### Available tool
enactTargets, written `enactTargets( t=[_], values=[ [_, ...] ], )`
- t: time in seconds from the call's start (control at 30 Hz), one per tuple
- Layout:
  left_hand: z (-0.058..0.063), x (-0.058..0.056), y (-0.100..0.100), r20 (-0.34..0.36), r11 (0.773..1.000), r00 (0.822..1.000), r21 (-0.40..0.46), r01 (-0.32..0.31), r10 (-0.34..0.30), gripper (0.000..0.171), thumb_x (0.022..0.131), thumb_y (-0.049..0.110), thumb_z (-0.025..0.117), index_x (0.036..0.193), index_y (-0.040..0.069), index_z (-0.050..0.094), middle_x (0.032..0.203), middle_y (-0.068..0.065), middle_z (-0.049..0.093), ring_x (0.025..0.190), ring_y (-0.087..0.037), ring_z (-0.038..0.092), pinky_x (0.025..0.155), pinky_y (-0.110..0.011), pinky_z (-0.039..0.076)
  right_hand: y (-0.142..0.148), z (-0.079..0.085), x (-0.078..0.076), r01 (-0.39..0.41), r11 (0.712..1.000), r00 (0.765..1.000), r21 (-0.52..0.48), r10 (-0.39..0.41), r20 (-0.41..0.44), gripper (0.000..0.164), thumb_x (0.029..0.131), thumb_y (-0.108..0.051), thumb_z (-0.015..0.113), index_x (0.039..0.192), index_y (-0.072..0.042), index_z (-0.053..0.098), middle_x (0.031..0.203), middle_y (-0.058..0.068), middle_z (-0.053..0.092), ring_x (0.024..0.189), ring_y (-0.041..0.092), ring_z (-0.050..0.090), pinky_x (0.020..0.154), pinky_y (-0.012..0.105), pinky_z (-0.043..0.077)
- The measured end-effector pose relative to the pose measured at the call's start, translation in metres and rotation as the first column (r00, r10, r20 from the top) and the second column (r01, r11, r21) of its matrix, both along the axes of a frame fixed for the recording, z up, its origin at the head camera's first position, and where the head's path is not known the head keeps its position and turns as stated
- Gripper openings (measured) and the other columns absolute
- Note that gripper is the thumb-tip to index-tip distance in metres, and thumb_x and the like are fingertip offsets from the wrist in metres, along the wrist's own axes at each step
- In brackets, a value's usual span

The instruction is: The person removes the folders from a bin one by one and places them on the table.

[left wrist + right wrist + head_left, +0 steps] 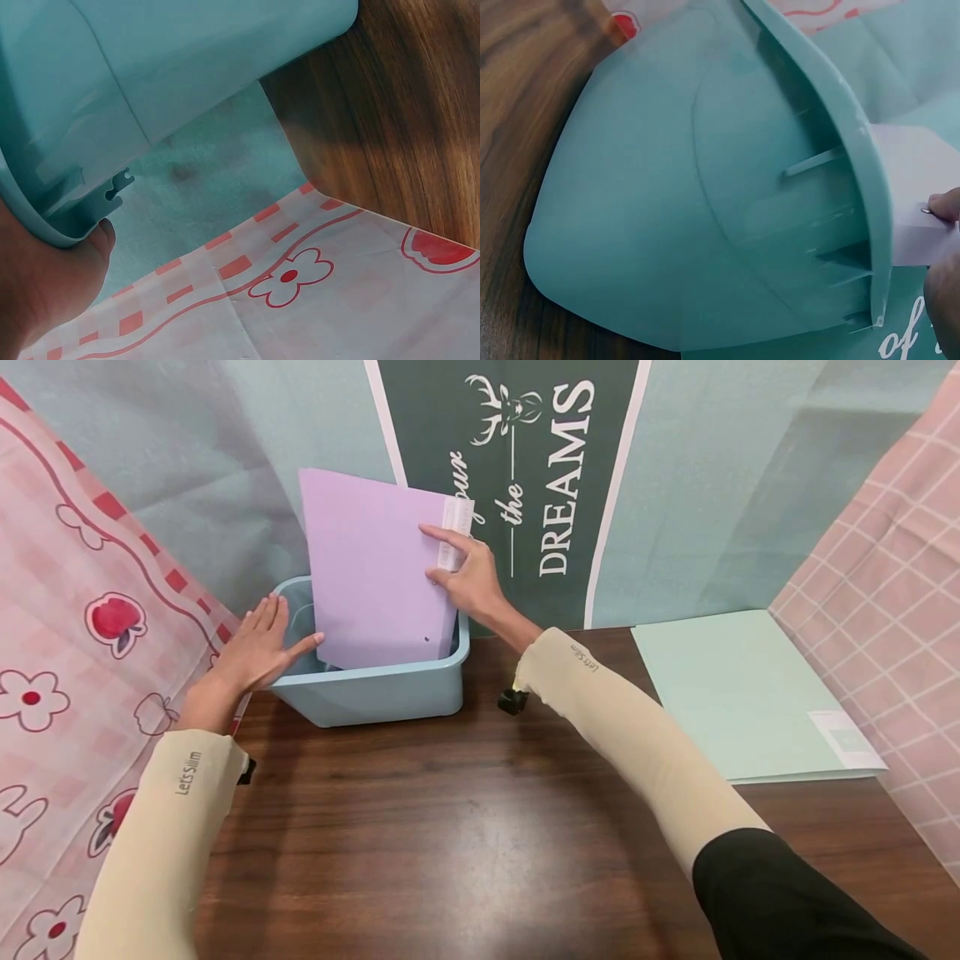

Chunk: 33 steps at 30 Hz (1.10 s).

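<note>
A light purple file folder (375,568) stands leaning back inside a blue plastic bin (375,695), its upper part above the rim. A white label strip runs along its right edge. My right hand (472,578) grips that edge, thumb and index finger on the front face; the other fingers are hidden behind. In the right wrist view part of the folder (915,150) and the fingertips show beyond the bin's rim. My left hand (258,647) rests on the bin's left rim with straight fingers, thumb stretched to the folder's lower left edge.
A pale green folder (742,693) with a white label lies on the brown wooden table (465,827) at the right. Patterned cloths hang around: apple and flower print (112,618) at the left, pink grid (900,568) at the right, lettered cloth (517,485) behind.
</note>
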<state>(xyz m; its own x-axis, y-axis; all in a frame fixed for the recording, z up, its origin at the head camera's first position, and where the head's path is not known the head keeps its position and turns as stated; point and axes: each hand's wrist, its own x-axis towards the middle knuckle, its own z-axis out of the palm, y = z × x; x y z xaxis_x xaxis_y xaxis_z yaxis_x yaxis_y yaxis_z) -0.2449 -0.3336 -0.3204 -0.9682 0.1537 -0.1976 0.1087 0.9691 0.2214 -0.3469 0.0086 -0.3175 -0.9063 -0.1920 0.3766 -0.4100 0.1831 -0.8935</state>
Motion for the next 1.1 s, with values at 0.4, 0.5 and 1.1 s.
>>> enactTargets(
  t=[0.4, 0.5, 1.1],
  values=[
    [0.002, 0.0, 0.001, 0.008, 1.0, 1.0, 0.0, -0.008, 0.008, 0.107, 0.105, 0.073, 0.029, 0.163, -0.006, -0.014, 0.171, -0.028, -0.02, 0.16, -0.045, -0.017, 0.128, -0.06, -0.011, 0.009, 0.014, 0.003, 0.011, 0.986, 1.0, -0.165, -0.011, -0.002, 0.06, 0.086, 0.012, 0.078, 0.139, -0.016, 0.072, 0.147, 0.009, 0.064, 0.124, 0.015, 0.06, 0.101, 0.027, 0.052],
    [0.002, 0.0, 0.002, 0.013, 1.0, 1.0, -0.003, -0.012, 0.012, 0.107, 0.105, 0.073, 0.029, 0.163, -0.006, -0.013, 0.171, -0.028, -0.02, 0.16, -0.045, -0.016, 0.128, -0.059, -0.011, 0.011, 0.015, 0.005, 0.019, 0.981, 1.0, -0.194, -0.015, 0.023, 0.061, 0.086, 0.013, 0.077, 0.14, -0.016, 0.072, 0.148, 0.009, 0.062, 0.123, 0.018, 0.06, 0.1, 0.03, 0.054],
    [0.002, 0.003, 0.002, 0.012, 1.0, 1.0, 0.004, -0.014, 0.014, 0.107, 0.105, 0.073, 0.029, 0.163, -0.006, -0.015, 0.171, -0.027, -0.02, 0.16, -0.044, -0.018, 0.129, -0.058, -0.011, 0.022, 0.024, 0.01, 0.072, 0.95, 0.997, -0.303, -0.058, 0.057, 0.065, 0.086, 0.014, 0.076, 0.143, -0.016, 0.069, 0.154, 0.002, 0.056, 0.131, 0.018, 0.055, 0.106, 0.029, 0.052]
  ],
)
